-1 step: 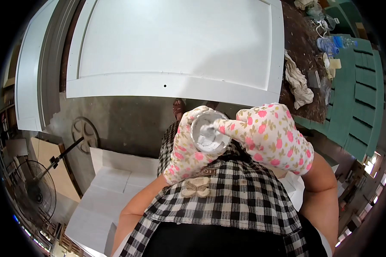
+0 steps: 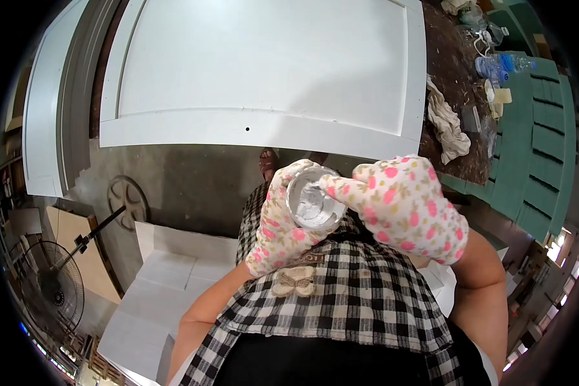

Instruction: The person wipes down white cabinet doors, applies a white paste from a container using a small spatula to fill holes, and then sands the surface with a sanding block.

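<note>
Cup [image 2: 313,204], open and holding pale paste, sits at frame centre, gripped around its side by your gloved left hand [image 2: 278,225]. Your right hand [image 2: 405,204] dips fingers in, pinched at its rim. The white door [image 2: 264,71] above looks untouched.

Gloved left hand [image 2: 278,228] gripping a round container [image 2: 313,204] of white paste, gloved right hand [image 2: 402,206] reaching a finger into it, white door panel [image 2: 264,71] lying just beyond the container, crumpled rag [image 2: 447,128] to its right
</note>
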`<act>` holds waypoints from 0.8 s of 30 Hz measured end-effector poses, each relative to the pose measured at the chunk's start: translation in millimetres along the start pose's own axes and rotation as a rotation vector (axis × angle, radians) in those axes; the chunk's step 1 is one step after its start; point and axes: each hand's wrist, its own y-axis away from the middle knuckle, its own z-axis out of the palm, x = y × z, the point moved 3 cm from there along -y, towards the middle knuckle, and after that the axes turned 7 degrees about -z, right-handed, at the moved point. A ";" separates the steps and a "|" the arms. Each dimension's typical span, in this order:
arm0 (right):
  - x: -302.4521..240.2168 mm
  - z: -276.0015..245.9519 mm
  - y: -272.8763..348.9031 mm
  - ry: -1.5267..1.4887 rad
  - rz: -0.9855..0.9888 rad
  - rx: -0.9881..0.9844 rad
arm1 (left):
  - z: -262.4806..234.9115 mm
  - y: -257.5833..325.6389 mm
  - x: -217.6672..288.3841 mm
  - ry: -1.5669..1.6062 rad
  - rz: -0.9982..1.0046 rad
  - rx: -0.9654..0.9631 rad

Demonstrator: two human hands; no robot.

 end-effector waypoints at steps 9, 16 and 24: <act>-1.4 11.5 -1.9 -0.026 -0.115 -0.155 | 1.1 4.5 -3.8 0.006 -0.012 -0.028; -2.2 14.4 2.2 -0.198 0.090 -0.161 | 2.7 5.3 -4.9 0.017 -0.014 -0.063; 8.3 39.0 13.7 -1.048 0.390 -0.002 | 9.1 4.3 -3.4 0.027 -0.055 -0.101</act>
